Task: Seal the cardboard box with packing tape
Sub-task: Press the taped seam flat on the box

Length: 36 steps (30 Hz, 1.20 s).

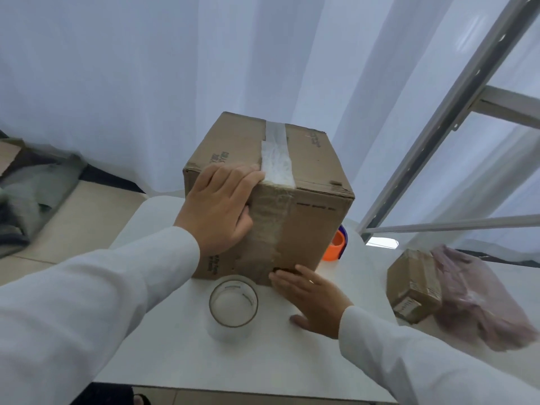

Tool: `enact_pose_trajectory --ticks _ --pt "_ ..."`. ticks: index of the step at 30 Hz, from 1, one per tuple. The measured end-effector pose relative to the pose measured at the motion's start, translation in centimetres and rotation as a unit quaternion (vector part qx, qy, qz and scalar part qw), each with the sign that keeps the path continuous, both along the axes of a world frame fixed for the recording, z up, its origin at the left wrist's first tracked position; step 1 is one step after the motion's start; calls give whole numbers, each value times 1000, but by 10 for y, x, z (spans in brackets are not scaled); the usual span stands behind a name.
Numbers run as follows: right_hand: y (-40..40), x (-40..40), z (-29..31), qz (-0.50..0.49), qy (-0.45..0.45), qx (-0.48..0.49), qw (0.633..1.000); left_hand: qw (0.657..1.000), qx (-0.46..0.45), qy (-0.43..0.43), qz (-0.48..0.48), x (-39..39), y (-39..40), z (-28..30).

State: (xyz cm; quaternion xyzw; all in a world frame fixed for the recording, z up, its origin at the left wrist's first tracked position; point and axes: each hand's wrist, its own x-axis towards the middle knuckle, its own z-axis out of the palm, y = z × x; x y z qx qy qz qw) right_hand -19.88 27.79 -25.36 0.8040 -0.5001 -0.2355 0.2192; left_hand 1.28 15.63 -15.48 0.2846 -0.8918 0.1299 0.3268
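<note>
Fingers (233, 176) of both hands lie flat against the taped box (309, 229) on a white table (163, 361) before curtains (117, 68).

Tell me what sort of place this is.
Probably a makeshift packing spot: a taped box on a white table with a tape roll beside it, a smaller box nearby, and metal shelving against white curtains.

Your brown cardboard box (309, 217) stands upright on the white table, flaps closed, a wrinkled clear tape strip (276, 182) running over its top and down the near face, the clear tape roll (233, 306) standing just before it.
</note>
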Motion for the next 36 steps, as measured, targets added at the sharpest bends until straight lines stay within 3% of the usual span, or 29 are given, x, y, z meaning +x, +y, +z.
enact_pose_trajectory --ticks 4,10,19,23,26,28,32,36 --pt "-6 1 34 61 -55 -113 990 1000 15 -1 -6 1 1 2" --pt "-41 44 68 53 -165 -251 952 1000 24 15 -12 1 0 2" --pt "-52 40 17 -12 -89 -114 989 999 37 21 -14 0 0 3" --pt "-46 31 12 34 -42 -62 997 999 29 19 -11 0 1 4" --pt "-40 30 25 110 -47 -99 988 999 25 19 -6 0 3 3" --pt "-35 34 46 126 -96 -162 974 1000 24 17 -4 0 3 2" --pt "-36 36 86 21 -178 -298 938 999 29 24 -2 -1 3 2" --pt "-42 26 63 -33 -150 -255 955 999 28 36 -9 -1 2 2"
